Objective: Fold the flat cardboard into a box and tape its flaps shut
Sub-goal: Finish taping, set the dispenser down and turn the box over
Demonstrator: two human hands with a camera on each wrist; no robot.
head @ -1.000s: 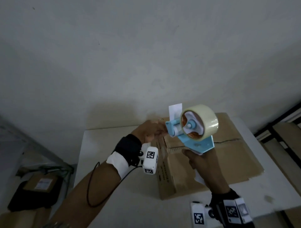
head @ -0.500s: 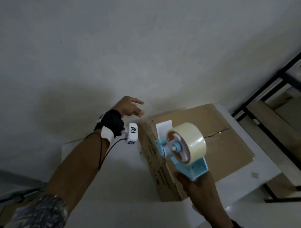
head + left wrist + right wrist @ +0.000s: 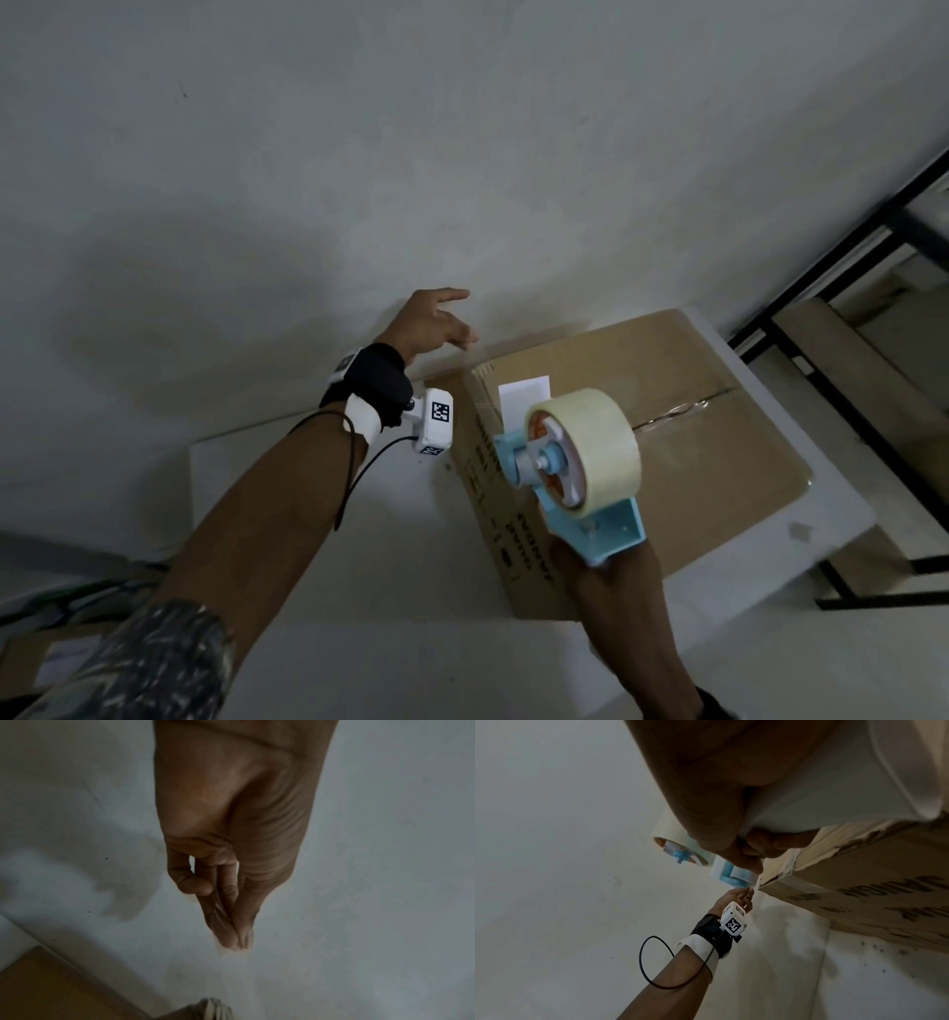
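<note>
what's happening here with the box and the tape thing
A person is taping a cardboard box that stands on a white table. The right hand grips a blue tape dispenser by its handle, holding it over the box's near left corner. The left hand is empty, fingers extended, raised beside the box's far left corner. The top flaps are folded down, and clear tape appears to run along part of their seam.

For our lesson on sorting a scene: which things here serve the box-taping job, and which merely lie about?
Job:
cardboard box
tape dispenser, gripped by right hand
left hand, holding nothing

Lying about:
white table
black metal rack
</note>
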